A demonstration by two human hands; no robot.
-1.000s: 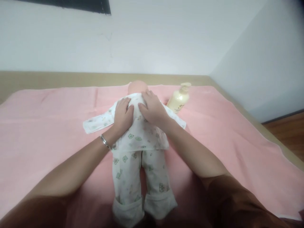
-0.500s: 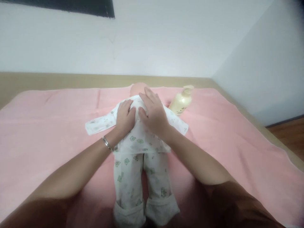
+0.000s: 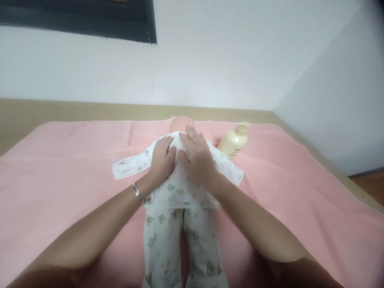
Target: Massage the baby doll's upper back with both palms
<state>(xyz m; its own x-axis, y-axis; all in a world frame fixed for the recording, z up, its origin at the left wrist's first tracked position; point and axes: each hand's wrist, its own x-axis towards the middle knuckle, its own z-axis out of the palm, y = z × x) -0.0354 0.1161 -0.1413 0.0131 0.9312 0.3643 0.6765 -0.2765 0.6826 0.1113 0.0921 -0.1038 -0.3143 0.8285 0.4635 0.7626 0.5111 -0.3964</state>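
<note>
A baby doll [image 3: 180,192] in a white top and trousers with a green print lies on a pink cloth [image 3: 75,160], its bare round head [image 3: 181,123] pointing away from me. My left hand [image 3: 163,158] rests flat on the left upper part of the doll's top, fingers outstretched. On the right upper part lies my right hand [image 3: 199,158], its fingers extended toward the head and nothing held. The doll's sleeves spread out to both sides. A silver bracelet [image 3: 138,193] circles my left wrist.
A cream pump bottle [image 3: 235,140] is on the cloth just beyond the doll's right sleeve. The cloth covers a tan surface [image 3: 90,108] that meets a white wall [image 3: 216,60]. A dark frame [image 3: 120,24] is on the wall at upper left.
The whole scene sits slightly lower and to the right, as my view has tilted up. Both hands stay on the doll's upper body, with little visible shift.
</note>
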